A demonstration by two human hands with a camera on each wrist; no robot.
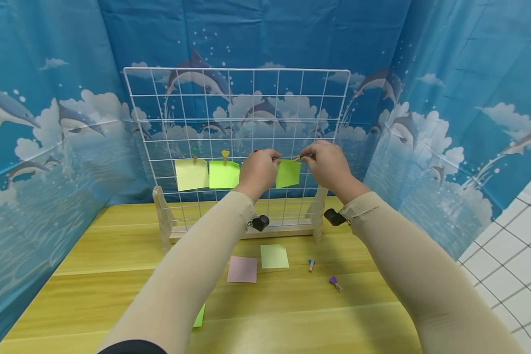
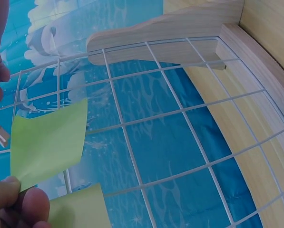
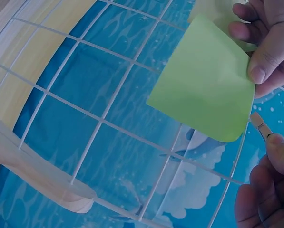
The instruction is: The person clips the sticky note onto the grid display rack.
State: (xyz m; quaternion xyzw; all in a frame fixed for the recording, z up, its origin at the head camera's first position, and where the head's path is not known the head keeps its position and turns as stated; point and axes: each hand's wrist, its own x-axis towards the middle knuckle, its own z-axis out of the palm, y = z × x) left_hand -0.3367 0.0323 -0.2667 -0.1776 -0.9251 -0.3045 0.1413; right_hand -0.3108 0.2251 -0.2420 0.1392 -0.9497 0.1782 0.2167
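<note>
Worn on head and wrists, facing a white wire grid panel [image 1: 252, 95].
Looks forward and down from the head, far enough back to frame the panel's full width and yellow wood-grain tabletop [image 1: 292, 314]; peers close from the wrists, rolled sideways opposite ways. Shares, between wrist views, a green square paper note [image 3: 206, 80] and pale wooden right-hand foot [image 2: 189, 28].

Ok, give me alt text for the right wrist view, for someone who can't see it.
The left hand pinches the edge of a green sticky note, while the right hand holds a small wooden clip close to it. Behind them are a white wire grid and a blue printed backdrop.
</note>
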